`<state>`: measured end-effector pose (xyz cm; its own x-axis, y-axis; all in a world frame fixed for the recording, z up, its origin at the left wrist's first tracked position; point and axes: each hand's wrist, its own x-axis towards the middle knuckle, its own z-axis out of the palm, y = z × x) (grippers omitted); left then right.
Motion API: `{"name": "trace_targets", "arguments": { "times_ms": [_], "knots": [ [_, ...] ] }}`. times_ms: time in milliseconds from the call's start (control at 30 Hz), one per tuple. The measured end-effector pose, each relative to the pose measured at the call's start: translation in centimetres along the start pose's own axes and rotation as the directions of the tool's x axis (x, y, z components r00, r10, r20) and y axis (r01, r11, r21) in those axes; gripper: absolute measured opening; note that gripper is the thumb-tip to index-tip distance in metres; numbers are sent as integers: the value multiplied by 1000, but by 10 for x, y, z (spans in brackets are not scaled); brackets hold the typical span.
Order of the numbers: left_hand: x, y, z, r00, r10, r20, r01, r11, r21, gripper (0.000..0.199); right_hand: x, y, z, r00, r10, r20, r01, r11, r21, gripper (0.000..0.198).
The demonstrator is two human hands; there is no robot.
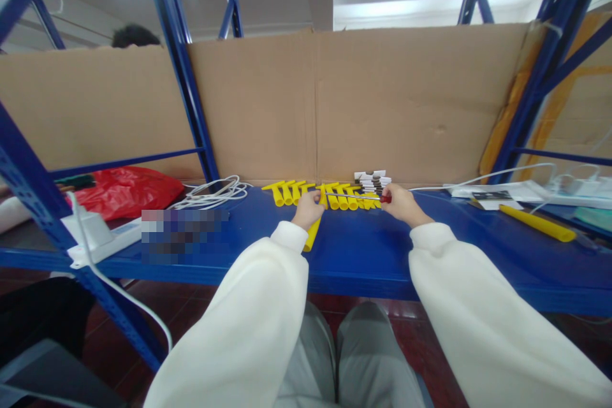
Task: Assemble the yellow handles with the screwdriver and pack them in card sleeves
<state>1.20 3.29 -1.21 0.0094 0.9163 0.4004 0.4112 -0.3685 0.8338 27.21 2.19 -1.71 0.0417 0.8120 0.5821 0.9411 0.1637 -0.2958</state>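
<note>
Nearest to me are the seated person's grey trousers point(368, 344), knees just below the front edge of the blue shelf point(358, 255), with both cream sleeves point(258, 306) reaching forward over it. The left hand point(308, 209) is closed around a yellow piece point(312, 235), which slants over the shelf with its lower end toward the person. The right hand point(400, 205) grips the red handle of a screwdriver point(385, 199), its thin shaft running level across to the yellow piece's upper end; from here I can't tell whether the tip touches it. On the left lie a white power strip point(108, 245) and, farther back, a coiled white cable point(217, 192) and a red plastic bag point(127, 191). Off to the right, another long yellow part point(538, 223) lies on its own. Just beyond the hands stretches a row of yellow T-shaped parts point(287, 193), with a pile of small black-and-white packets point(373, 181) behind its right end. Tall cardboard point(406, 95) closes off the back between blue posts point(184, 76), and over its left stretch shows the top of someone's dark-haired head point(135, 36).
</note>
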Motion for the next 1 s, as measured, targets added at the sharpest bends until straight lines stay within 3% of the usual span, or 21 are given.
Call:
{"name": "trace_targets", "arguments": {
  "times_ms": [233,567,1000],
  "knots": [
    [-1,0,0,1000,11,-14,-11,999,44,36,-2,-1,-2,998,-65,-9,65,998,-20,16],
    [-1,0,0,999,-16,-30,18,998,66,33,-1,-2,-1,999,-33,-31,34,999,37,17],
    [1,-5,1,1000,3,-23,-4,1000,-27,33,-3,-2,-2,999,-11,-41,13,999,37,16]
  ]
}}
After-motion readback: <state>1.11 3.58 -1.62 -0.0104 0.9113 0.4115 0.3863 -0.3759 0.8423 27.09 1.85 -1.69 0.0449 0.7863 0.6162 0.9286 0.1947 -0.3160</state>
